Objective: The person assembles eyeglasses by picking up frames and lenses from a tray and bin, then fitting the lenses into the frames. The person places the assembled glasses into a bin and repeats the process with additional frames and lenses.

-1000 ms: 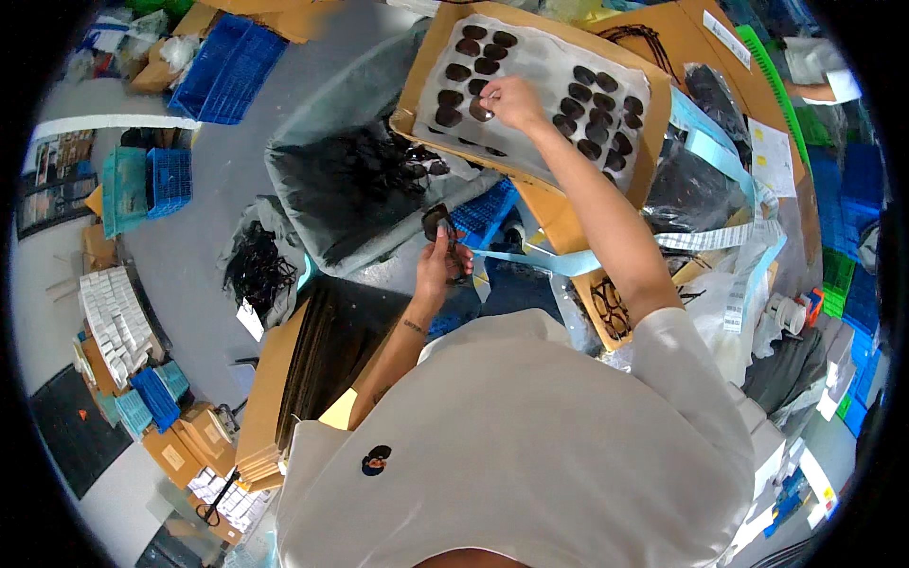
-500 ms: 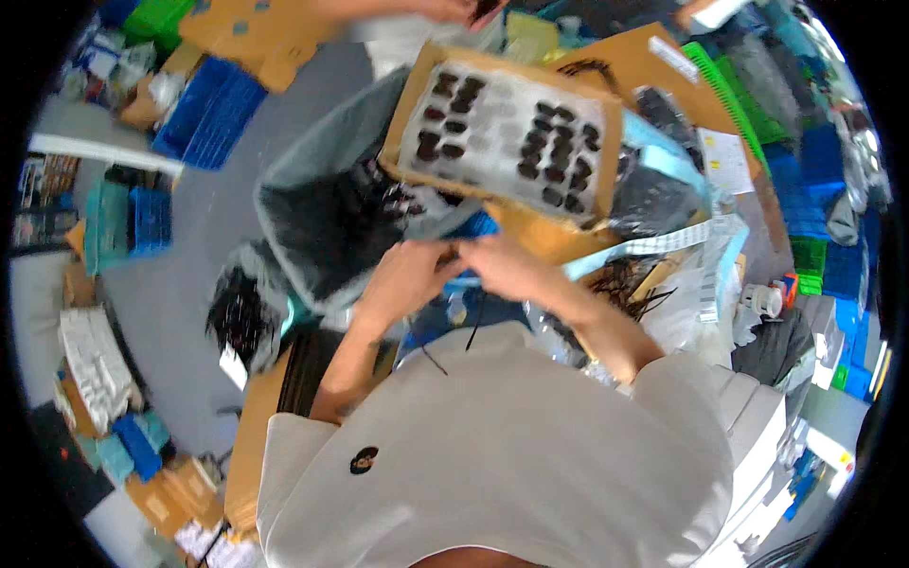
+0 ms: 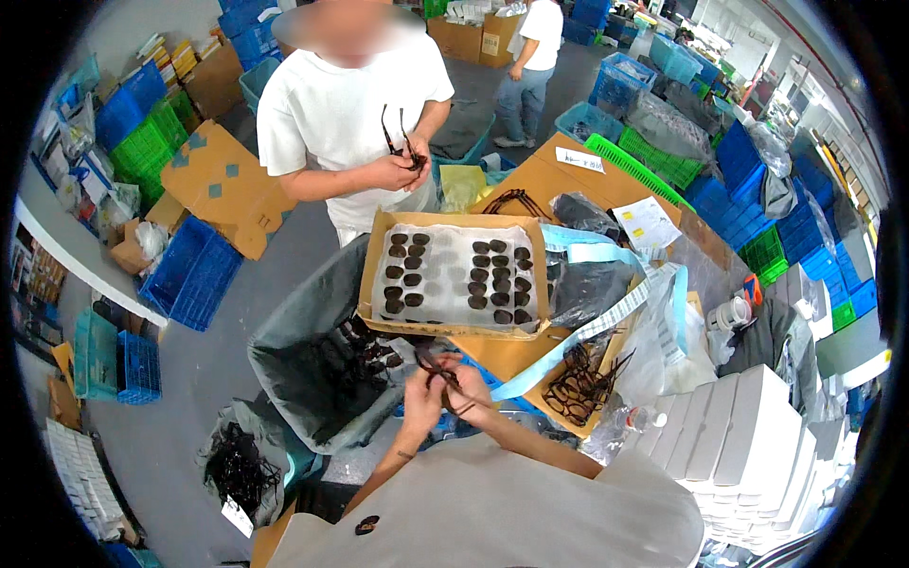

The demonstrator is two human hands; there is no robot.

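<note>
Nearer than the cardboard box (image 3: 454, 328), our left hand (image 3: 420, 398) and right hand (image 3: 468, 386) together clamp dark glasses (image 3: 436, 370) — fitting, we judge — so the next move calls for steady pressure.

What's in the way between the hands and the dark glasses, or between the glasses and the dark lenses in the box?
Nothing visible: the left hand and right hand are both on the dark glasses. Between those and the dark lenses, only the near wall of the cardboard box stands up.
</note>
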